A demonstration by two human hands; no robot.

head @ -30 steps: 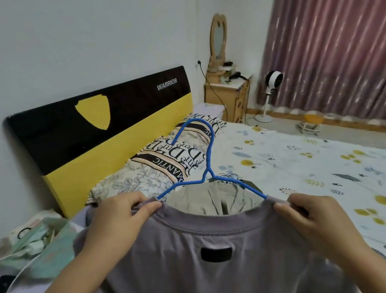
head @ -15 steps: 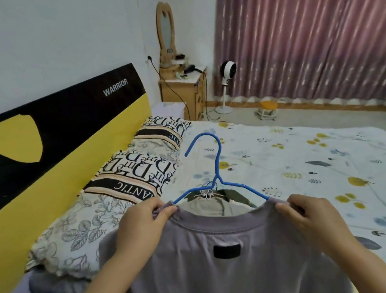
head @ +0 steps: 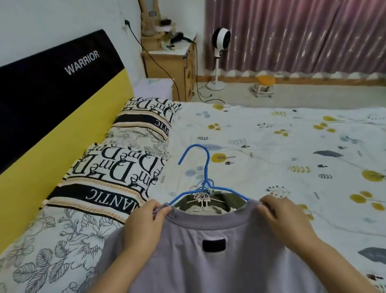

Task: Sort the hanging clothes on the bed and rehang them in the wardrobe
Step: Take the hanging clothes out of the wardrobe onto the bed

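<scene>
We pinch the grey shirt (head: 210, 263) at both shoulders, left hand (head: 141, 230) and right hand (head: 284, 218), on its blue hanger (head: 207, 184) above the bed (head: 312, 154); open sheet lies ahead, pillows (head: 107, 178) left.

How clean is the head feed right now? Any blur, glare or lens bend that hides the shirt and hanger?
Head view: soft, even indoor light, no glare, only faint shadows; the grey shirt, blue hanger and both hands, left and right, read clearly, slightly soft; wide-angle bend curves the headboard and curtain at the edges; the far nightstand clutter is too soft to identify.
</scene>
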